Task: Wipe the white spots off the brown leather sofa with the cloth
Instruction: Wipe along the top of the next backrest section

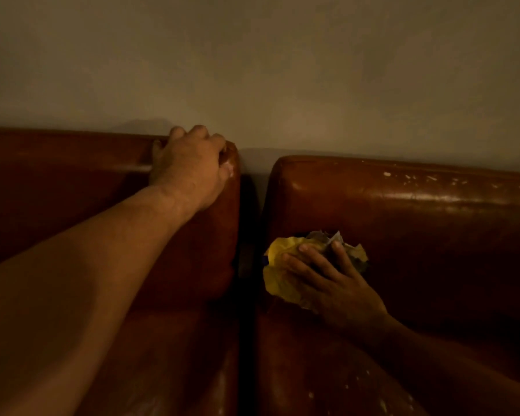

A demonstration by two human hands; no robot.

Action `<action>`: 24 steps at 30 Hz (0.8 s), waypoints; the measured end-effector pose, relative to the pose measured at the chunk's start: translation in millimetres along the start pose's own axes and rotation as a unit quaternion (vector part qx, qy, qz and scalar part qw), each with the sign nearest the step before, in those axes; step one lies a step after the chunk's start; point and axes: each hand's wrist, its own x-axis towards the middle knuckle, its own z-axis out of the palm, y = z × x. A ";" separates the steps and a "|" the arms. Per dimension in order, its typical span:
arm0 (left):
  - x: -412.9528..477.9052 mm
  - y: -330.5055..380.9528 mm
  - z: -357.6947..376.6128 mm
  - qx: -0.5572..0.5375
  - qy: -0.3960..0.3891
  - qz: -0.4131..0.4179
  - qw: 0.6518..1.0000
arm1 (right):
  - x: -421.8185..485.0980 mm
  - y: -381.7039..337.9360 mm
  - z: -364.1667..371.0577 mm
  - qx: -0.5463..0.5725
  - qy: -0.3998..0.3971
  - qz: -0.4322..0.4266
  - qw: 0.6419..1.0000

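Two brown leather sofa backs stand side by side with a dark gap between them. My left hand (189,163) grips the top corner of the left sofa back (72,181), fingers curled over its edge. My right hand (330,277) presses a crumpled yellow and grey cloth (282,277) flat against the front of the right sofa back (433,235), near its left edge. White spots (427,178) dot the top of the right back, and more white spots (370,385) show on the seat below. A pale smear (229,168) sits by my left fingers.
A plain beige wall (267,70) rises directly behind both sofas. The dark gap (248,265) between the two pieces runs from the top down to the seats. The light is dim.
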 end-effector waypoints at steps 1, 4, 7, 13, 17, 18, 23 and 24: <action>-1.3 -0.2 3.0 0.000 0.007 -0.002 1.000 | 7.2 -4.6 -2.9 0.006 -0.003 0.005 1.000; -5.3 2.9 13.8 0.002 0.038 -0.001 0.999 | 28.3 -35.0 -2.9 0.015 -0.014 0.028 0.999; -8.5 3.7 24.6 -0.002 0.078 0.000 0.997 | 40.8 -58.7 7.6 -0.037 -0.061 0.006 0.997; -30.9 -1.2 42.2 0.004 0.137 0.030 0.990 | 32.4 -58.3 7.7 -0.079 -0.126 -0.075 0.986; -45.6 -3.9 46.3 0.012 0.141 0.045 0.989 | 36.5 -43.7 0.7 -0.065 -0.088 -0.132 0.985; -47.2 -3.3 47.6 0.013 0.144 0.044 0.988 | 38.2 -47.3 2.8 -0.070 -0.084 -0.129 0.986; -58.0 -2.5 65.3 0.034 0.172 0.045 0.983 | 30.6 -83.8 30.5 -0.133 -0.150 -0.137 0.970; -59.6 -4.0 68.8 0.037 0.179 0.049 0.982 | 26.1 -86.0 36.4 -0.144 -0.173 -0.163 0.961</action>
